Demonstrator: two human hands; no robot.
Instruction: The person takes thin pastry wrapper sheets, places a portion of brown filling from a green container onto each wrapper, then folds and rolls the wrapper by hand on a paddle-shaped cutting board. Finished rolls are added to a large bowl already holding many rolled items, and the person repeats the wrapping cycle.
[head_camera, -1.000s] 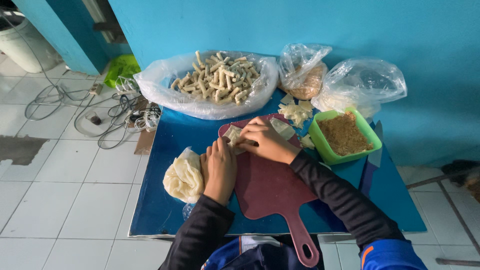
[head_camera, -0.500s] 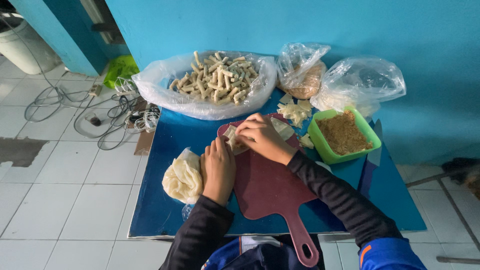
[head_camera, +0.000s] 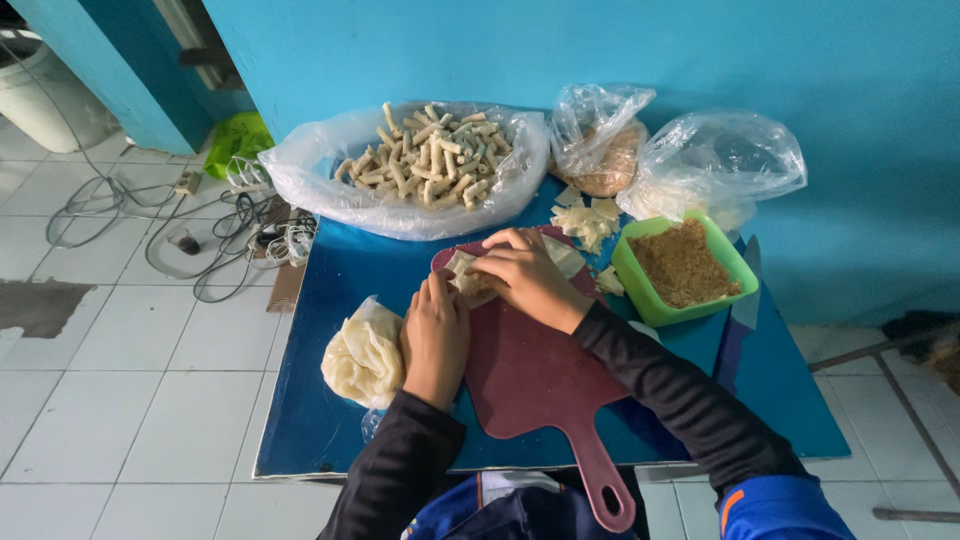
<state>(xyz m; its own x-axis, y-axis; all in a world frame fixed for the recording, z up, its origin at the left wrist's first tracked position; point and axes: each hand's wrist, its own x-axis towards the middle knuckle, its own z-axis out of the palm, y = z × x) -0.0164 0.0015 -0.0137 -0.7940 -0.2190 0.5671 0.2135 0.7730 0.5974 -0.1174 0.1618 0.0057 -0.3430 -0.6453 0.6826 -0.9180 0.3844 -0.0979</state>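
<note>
Left hand: palm down on board, fingertips touching wrapper; grip released.
Right hand: fingers curled over wrapper, pinching it.
Wrapper: far end of board, between both hands.
Tabletop: dough bag beside left hand; green tub at right.
Rolls: in bag, behind board.

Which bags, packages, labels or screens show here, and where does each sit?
Big clear bag: table's far left, open, heaped with pale rolls.
Small clear bag: far middle, holds brown crumbs.
Crumpled clear bag: far right, by the wall.
Wrapper stack in clear plastic: beside the left hand, cream.
No labels or screens.
</note>
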